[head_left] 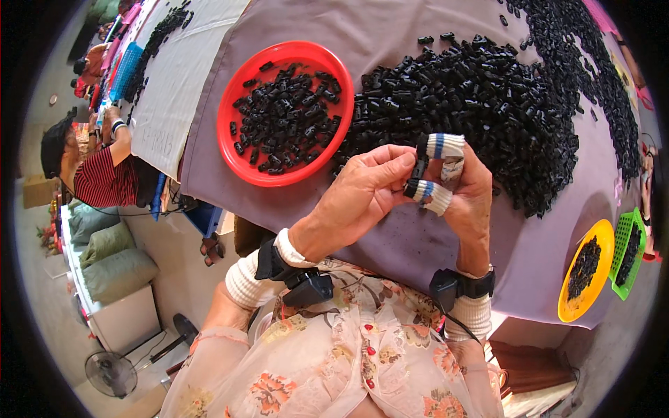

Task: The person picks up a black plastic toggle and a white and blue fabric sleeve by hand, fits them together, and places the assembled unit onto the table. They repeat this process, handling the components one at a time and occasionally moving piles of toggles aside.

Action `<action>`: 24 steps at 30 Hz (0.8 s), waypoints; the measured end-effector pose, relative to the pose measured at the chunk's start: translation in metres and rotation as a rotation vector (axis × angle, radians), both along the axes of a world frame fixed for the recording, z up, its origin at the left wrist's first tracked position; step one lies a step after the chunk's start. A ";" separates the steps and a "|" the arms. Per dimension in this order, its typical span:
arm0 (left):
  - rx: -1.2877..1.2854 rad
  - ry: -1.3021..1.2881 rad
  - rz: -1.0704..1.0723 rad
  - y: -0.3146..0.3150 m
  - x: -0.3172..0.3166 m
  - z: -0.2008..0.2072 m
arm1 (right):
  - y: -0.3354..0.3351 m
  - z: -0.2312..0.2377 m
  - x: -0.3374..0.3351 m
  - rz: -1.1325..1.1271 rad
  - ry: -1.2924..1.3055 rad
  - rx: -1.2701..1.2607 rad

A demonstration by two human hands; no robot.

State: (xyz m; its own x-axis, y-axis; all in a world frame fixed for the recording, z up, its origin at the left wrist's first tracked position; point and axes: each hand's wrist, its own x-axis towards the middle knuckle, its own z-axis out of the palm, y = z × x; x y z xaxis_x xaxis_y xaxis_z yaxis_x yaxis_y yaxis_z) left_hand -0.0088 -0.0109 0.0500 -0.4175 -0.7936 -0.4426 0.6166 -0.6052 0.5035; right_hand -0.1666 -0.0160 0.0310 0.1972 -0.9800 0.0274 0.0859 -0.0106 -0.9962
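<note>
Over the near edge of the cloth-covered table, my two hands meet at a small black plastic part (419, 168). My left hand (359, 195) pinches it between thumb and fingertips. On its other side, the thumb and forefinger of my right hand (468, 202) close on it, wearing white knitted finger sleeves (439, 196) with dark and blue bands. The fingers partly hide the part. A red round tray (230, 150) with several similar parts lies left of my hands. Just beyond them spreads a large heap of black parts (481, 104).
More black parts (592, 63) run along the far right. A yellow tray (566, 306) and a green basket (622, 272), both holding black pieces, stand at the right. Another person (104, 174) works at the left by a pale table (167, 132). A fan (110, 374) stands lower left.
</note>
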 end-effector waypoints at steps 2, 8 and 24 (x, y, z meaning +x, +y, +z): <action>-0.005 -0.065 -0.017 0.002 0.001 0.007 | -0.001 0.005 0.000 -0.004 0.059 -0.038; -0.082 -0.230 -0.051 0.003 0.001 0.012 | -0.002 0.005 -0.002 0.003 0.156 -0.127; -0.111 -0.391 -0.077 0.005 0.006 0.014 | -0.001 -0.002 0.000 -0.017 0.161 -0.110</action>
State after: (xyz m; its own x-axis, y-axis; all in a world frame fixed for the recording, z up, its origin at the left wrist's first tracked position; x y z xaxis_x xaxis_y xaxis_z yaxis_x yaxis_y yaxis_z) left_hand -0.0030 -0.0059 0.0644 -0.2950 -0.8183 -0.4933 0.3207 -0.5712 0.7556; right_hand -0.1670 -0.0171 0.0288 0.1908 -0.9761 0.1043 -0.0758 -0.1205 -0.9898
